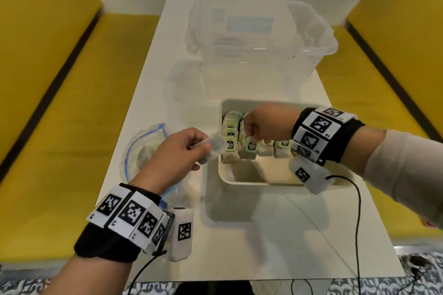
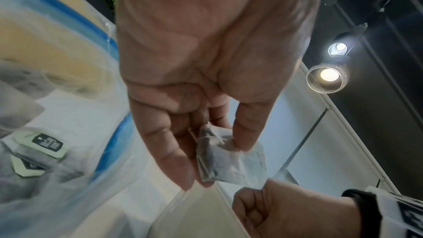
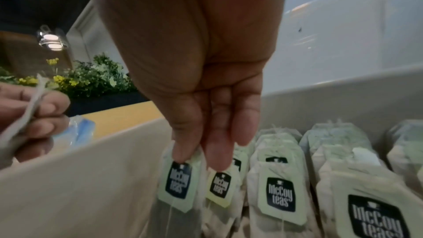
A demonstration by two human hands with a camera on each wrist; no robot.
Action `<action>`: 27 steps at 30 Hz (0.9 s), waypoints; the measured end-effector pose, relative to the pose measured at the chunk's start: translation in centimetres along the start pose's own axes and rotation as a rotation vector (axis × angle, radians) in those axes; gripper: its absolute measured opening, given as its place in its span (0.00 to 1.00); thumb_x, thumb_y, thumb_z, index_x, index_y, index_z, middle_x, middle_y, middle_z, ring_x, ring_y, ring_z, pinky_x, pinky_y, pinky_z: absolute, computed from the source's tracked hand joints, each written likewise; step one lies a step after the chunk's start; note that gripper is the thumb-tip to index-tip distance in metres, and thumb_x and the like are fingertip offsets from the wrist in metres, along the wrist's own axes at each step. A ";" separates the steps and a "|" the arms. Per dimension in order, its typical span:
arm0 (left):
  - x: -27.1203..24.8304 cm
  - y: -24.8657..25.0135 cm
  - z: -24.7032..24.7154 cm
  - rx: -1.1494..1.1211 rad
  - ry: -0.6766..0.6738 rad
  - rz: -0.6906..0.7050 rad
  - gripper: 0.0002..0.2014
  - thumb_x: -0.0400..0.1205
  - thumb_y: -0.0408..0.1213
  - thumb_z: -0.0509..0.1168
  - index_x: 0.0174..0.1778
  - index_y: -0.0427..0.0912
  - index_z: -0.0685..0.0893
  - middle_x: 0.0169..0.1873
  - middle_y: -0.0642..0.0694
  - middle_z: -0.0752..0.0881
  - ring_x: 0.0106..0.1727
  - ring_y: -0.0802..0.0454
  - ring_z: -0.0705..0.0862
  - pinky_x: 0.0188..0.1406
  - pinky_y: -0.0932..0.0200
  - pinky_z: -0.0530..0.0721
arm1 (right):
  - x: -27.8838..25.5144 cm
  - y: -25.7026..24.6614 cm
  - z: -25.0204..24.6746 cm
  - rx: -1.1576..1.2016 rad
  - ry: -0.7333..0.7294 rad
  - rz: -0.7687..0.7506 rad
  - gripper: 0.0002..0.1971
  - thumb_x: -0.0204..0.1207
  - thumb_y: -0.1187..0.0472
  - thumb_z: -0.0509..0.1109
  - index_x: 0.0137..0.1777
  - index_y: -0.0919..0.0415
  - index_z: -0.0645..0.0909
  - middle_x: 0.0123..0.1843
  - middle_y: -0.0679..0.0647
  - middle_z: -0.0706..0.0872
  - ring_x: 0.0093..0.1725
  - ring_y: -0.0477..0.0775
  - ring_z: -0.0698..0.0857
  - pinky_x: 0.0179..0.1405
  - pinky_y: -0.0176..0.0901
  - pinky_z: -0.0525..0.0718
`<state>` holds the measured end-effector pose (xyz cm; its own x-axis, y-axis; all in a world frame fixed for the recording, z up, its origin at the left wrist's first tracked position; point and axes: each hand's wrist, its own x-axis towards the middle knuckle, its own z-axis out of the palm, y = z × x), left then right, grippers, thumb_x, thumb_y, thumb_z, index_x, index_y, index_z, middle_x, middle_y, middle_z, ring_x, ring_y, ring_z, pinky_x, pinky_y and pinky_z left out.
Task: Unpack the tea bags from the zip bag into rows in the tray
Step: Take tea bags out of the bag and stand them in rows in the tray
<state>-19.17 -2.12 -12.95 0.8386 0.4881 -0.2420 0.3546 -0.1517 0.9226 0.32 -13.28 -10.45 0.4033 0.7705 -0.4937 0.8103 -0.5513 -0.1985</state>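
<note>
My left hand (image 1: 203,148) pinches a loose tea bag (image 1: 212,147) just over the left rim of the white tray (image 1: 239,182); the left wrist view shows thumb and fingers of that hand (image 2: 217,160) on the bag (image 2: 231,160). My right hand (image 1: 249,132) reaches down into the tray. Its fingertips (image 3: 183,153) pinch the top of an upright tea bag (image 3: 177,185) at the left end of the front row. Tagged tea bags (image 3: 279,196) stand in rows behind and beside it. The open zip bag (image 1: 143,148) lies left of the tray with tea bags (image 2: 45,151) inside.
A large clear plastic bin (image 1: 263,38) stands behind the tray on the narrow white table (image 1: 239,235). Yellow seats (image 1: 48,103) flank both sides. The near part of the tray floor (image 1: 254,172) is bare. A black cable (image 1: 357,223) runs from my right wrist.
</note>
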 end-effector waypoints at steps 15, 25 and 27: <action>-0.4 -0.3 0.6 -0.045 0.057 -0.036 0.04 0.81 0.36 0.65 0.45 0.40 0.83 0.34 0.47 0.88 0.33 0.59 0.84 0.41 0.57 0.85 | 3.9 0.1 0.9 -0.333 -0.062 -0.027 0.06 0.73 0.60 0.70 0.36 0.53 0.78 0.38 0.49 0.82 0.40 0.53 0.78 0.32 0.38 0.72; 0.9 1.7 0.8 -0.097 0.048 0.003 0.03 0.81 0.31 0.65 0.49 0.41 0.80 0.33 0.45 0.85 0.28 0.63 0.82 0.29 0.67 0.84 | 1.2 -0.5 -1.1 0.003 0.297 -0.252 0.16 0.67 0.63 0.77 0.54 0.53 0.81 0.47 0.46 0.83 0.45 0.45 0.82 0.42 0.37 0.75; 1.3 2.3 0.9 -0.122 0.030 0.006 0.04 0.81 0.30 0.64 0.48 0.42 0.79 0.32 0.45 0.84 0.27 0.63 0.82 0.27 0.68 0.82 | -0.6 -1.5 -1.6 0.082 0.378 -0.407 0.18 0.65 0.65 0.79 0.55 0.54 0.83 0.48 0.44 0.81 0.37 0.32 0.75 0.38 0.25 0.70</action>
<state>-16.88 -2.57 -11.39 0.8270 0.5137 -0.2286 0.2950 -0.0502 0.9542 -0.43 -12.36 -8.50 0.2017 0.9790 -0.0286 0.9028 -0.1972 -0.3821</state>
